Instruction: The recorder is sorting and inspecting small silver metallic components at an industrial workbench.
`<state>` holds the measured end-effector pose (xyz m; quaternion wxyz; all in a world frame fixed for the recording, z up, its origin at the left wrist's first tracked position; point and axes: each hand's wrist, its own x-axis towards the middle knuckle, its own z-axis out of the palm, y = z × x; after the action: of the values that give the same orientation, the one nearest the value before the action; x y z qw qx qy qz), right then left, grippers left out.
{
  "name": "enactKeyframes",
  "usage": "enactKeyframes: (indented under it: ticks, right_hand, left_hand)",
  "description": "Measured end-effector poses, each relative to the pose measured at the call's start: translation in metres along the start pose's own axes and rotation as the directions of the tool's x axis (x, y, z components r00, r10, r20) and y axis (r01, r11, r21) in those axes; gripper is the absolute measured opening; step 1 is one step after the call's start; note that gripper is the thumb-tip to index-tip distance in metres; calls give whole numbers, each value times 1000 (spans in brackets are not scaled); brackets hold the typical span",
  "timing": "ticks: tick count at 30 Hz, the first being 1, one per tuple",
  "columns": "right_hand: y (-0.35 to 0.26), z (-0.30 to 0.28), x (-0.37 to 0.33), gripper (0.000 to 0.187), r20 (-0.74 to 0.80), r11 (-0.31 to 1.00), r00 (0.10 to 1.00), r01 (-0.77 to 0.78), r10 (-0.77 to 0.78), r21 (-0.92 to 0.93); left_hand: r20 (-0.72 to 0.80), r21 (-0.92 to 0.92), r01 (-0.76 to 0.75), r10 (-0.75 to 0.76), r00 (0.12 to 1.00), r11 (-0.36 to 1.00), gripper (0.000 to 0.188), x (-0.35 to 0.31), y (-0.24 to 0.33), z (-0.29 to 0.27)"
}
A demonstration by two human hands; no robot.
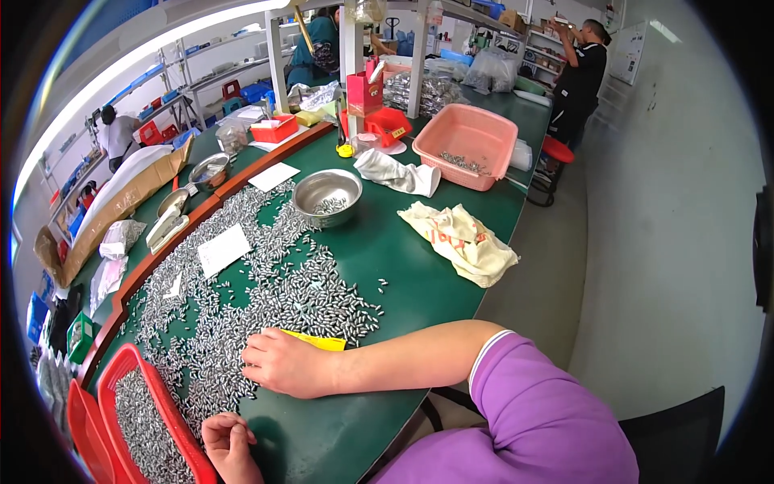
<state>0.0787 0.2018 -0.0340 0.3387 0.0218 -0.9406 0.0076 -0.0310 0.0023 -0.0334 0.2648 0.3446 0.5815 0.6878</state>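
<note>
Many small silver, bullet-shaped metal pieces lie spread over the green tabletop. My right hand rests among them at the near edge of the spread, its fingers curled down onto the pieces; what the fingertips hold, if anything, is hidden. A yellow card lies partly behind this hand and wrist. At the lower left, my left hand is beside a red bin full of similar pieces. Its fingers are bent in toward the thumb, and I cannot make out anything between them.
A steel bowl and a pink basket hold some pieces. White papers lie on the spread. A cream cloth bag and white cloth are to the right. A wooden strip borders the far left. Other people stand farther off.
</note>
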Motion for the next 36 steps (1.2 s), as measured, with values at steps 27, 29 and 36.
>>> enactKeyframes:
  ticks: [27,29,36]
  right_hand:
    - [-2,-5,5,22,18,996,1000,6,-8,86]
    - [5,-19,7,24,7,990,999,-37,37,137]
    - [10,-44,18,12,-28,989,993,-115,118,97]
  left_hand:
    - [-66,1,82,-82,994,997,16,-5,13,5]
    - [-17,-40,92,-93,996,995,17,1,16,11]
    - [27,-123,216,-214,976,969,20,1,18,8]
